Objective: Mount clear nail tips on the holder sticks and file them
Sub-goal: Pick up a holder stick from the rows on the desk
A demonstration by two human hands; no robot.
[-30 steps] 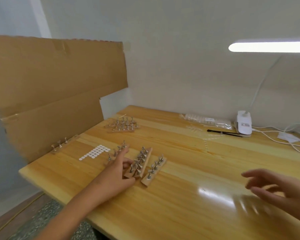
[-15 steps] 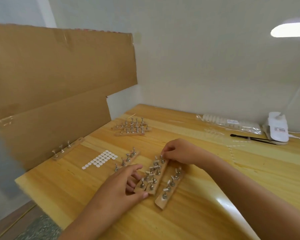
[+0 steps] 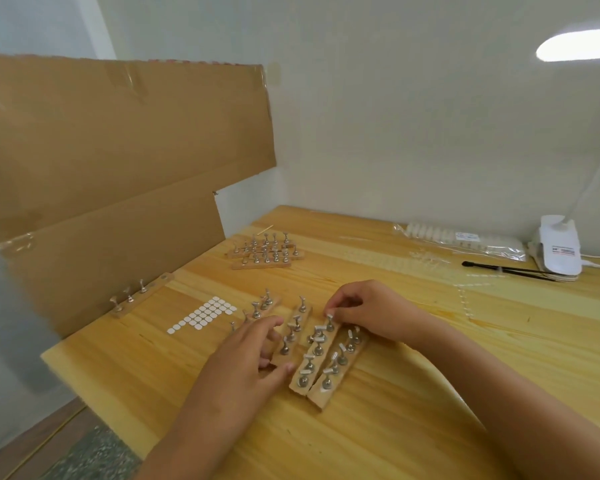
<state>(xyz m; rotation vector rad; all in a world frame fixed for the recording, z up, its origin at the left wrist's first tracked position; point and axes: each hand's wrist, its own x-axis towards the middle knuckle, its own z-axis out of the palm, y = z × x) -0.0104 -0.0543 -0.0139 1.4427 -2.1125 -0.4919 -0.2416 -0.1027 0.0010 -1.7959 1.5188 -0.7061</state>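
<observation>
Three wooden strips of metal holder sticks lie side by side near the table's front. My left hand point(image 3: 246, 358) grips the near end of the left strip point(image 3: 291, 336), thumb at its end and fingers along its far side. At the far end of the middle strip point(image 3: 314, 355), my right hand point(image 3: 364, 311) pinches the top of a holder stick point(image 3: 329, 323). The right strip point(image 3: 340, 367) lies untouched against it. A bag of clear nail tips point(image 3: 465, 240) lies at the back right, and loose clear tips point(image 3: 426, 258) lie in front of it.
A sheet of white adhesive dots point(image 3: 201, 315) lies left of the strips. More holder strips sit at the left edge point(image 3: 139, 296), just beyond my left hand point(image 3: 262, 306) and farther back point(image 3: 264, 254). Cardboard point(image 3: 118, 168) walls the left. A black tool point(image 3: 510, 268) and white lamp base point(image 3: 558, 247) stand back right.
My right hand came in from the right and took hold of a holder stick on the middle strip. The left strip has parted from the middle one. My view swung left.
</observation>
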